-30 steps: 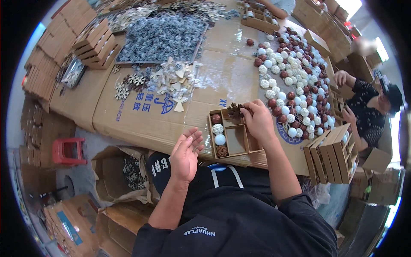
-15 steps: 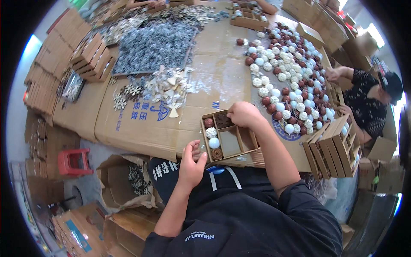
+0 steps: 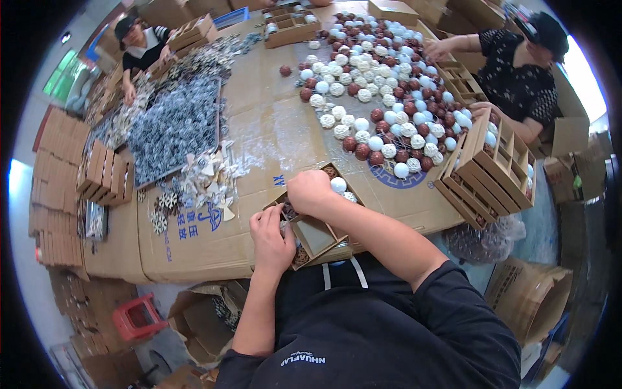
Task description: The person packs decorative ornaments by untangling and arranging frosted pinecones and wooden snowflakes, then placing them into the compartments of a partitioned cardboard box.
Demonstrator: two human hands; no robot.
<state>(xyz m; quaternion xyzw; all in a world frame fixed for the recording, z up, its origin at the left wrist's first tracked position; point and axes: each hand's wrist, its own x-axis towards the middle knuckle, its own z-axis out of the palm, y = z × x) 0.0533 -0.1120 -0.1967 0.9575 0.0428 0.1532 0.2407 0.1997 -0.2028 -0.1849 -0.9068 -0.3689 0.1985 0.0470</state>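
Compartmented box [image 3: 322, 235] lies between both grips — left hand [image 3: 271, 235], right hand [image 3: 310, 192].

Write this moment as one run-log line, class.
left hand: on near edge of brown cardboard divided box | right hand: inside box, knuckles up | white round ball: in far compartment | surface: cardboard-covered table

Bare cardboard [image 3: 272, 123] open beyond the divided box [image 3: 317, 236], between star ornaments [image 3: 207, 181] and ball heap [image 3: 382, 91].

Divided box [image 3: 319, 235] on table [image 3: 259, 123], ornament balls [image 3: 382, 97] behind, right.
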